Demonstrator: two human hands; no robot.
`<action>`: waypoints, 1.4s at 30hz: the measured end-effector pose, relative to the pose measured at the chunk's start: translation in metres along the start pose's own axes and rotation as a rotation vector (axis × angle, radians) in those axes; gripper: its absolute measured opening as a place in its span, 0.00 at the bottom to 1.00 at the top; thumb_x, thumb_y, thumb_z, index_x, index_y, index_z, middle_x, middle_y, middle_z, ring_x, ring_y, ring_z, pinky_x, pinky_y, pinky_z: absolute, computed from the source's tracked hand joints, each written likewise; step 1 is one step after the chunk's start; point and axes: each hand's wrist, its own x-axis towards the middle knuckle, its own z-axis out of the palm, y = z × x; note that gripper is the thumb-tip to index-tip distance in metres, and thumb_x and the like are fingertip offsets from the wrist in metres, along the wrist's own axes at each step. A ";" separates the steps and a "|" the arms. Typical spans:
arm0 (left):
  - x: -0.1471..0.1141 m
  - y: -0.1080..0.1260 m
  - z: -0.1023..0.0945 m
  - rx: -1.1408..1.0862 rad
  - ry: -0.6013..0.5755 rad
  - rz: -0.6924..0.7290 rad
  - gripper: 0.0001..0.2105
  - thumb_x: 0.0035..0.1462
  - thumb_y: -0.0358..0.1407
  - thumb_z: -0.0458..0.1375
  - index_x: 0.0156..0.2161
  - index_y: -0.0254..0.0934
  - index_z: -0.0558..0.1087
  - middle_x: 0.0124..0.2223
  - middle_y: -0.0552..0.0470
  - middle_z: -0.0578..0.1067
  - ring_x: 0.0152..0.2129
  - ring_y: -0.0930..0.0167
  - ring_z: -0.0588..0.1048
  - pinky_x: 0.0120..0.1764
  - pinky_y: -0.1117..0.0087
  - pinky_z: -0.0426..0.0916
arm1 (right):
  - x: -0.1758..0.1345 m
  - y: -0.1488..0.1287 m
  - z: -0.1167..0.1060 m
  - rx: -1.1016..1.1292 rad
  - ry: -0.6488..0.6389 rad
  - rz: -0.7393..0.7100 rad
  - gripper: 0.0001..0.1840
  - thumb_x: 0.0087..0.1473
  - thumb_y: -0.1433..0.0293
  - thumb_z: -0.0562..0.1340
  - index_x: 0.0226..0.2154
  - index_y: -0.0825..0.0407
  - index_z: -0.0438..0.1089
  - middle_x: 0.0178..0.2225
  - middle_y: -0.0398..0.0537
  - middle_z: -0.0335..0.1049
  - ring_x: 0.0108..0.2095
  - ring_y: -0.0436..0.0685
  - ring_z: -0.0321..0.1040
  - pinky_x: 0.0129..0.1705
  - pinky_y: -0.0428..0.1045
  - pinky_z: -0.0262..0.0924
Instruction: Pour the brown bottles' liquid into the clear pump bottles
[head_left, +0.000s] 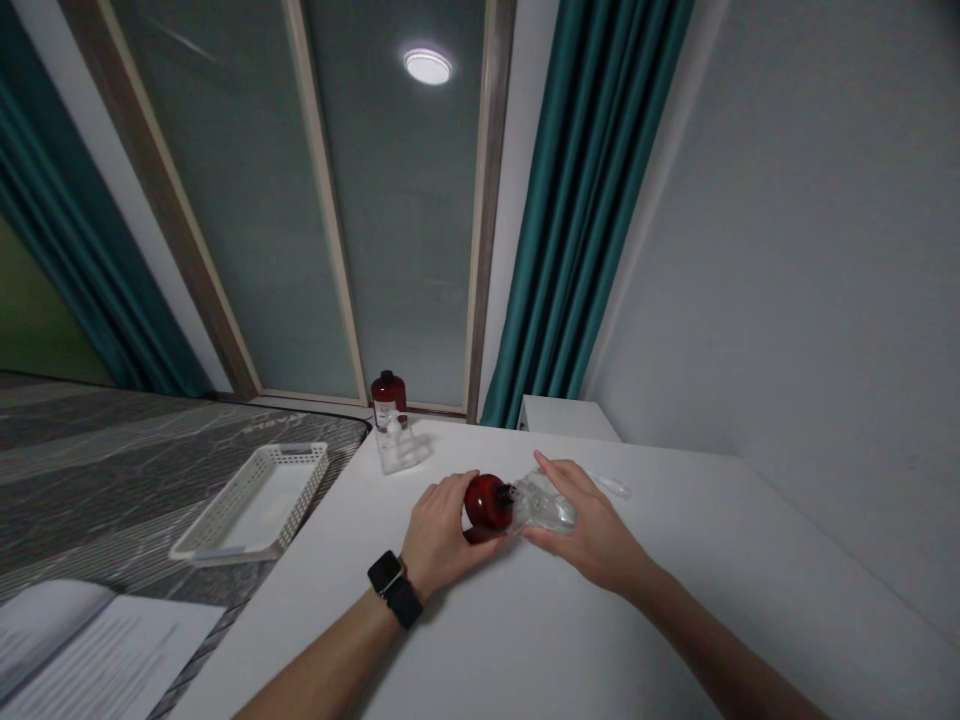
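Presently holds two things together above a smooth white table (480, 650): in the left hand (441, 535), a glossy, round-bodied dark red bottle (486, 500) with a black neck; in the right hand (596, 525), a crinkled-looking clear plastic thing (546, 505), perhaps a soft bottle or a wrapper. Points the black neck rightward, close against the clear plastic, in the gap between the hands. Seems partway through the work, judging by the hold on both. Has the two end to end, not yet set down. Cannot tell whether fitted together or only side by side; shows no liquid. Leaves untouched, beyond the left hand and further left, a dark red bottle with a black cap and white label (388, 396) and, nearer, a clear bottle with a white pump (397, 455). Has a slim whitish thing (611, 485) just beyond the right hand.

Curls the left hand snugly about the red body, with fingers over the far side, thumb along the near side and a black square-faced watch (394, 590) at the wrist. Spans the clear plastic more widely with the right hand, forefinger stretched along the far edge, thumb at the near edge. Slants both forearms inward, with thumbs near each other.
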 end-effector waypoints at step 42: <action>0.000 0.002 0.001 -0.025 0.058 -0.025 0.34 0.45 0.44 0.68 0.55 0.38 0.61 0.49 0.42 0.75 0.43 0.56 0.76 0.44 0.55 0.71 | 0.011 -0.013 -0.014 -0.087 -0.075 -0.038 0.44 0.50 0.65 0.68 0.66 0.44 0.51 0.56 0.54 0.61 0.58 0.65 0.59 0.62 0.63 0.55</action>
